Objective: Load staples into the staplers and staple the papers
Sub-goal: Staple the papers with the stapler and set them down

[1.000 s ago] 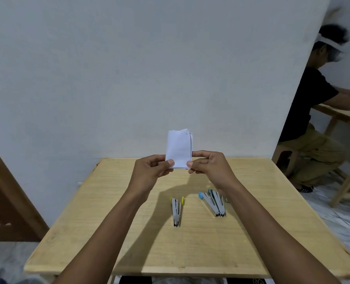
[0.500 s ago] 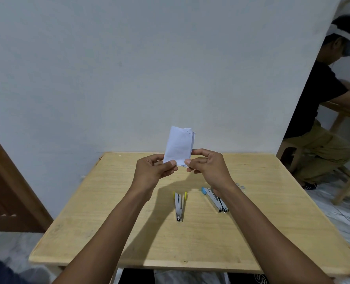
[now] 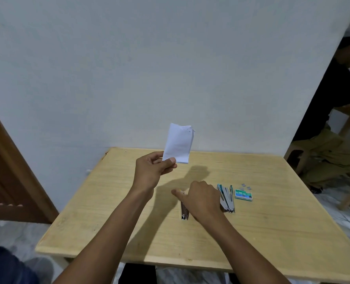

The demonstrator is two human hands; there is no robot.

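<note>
Right hand (image 3: 200, 199) covers most of near stapler (image 3: 184, 213); its fingers are hidden, so grip on it can't be told. Left hand (image 3: 151, 171): fingers partly behind paper (image 3: 178, 143). Box (image 3: 243, 195) print mostly unreadable. Grey bits (image 3: 245, 186) beside it too small to identify. Desk (image 3: 293, 232) right corner and person (image 3: 333, 119) cut by frame edge.

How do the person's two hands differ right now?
Height: the left hand is up above the table, while the right hand is low, down at a stapler lying on it. Load: the left hand pinches a folded white paper upright; the right hand holds no paper, and whether it grips the stapler cannot be told. Both are bare and reach over the same table.
</note>
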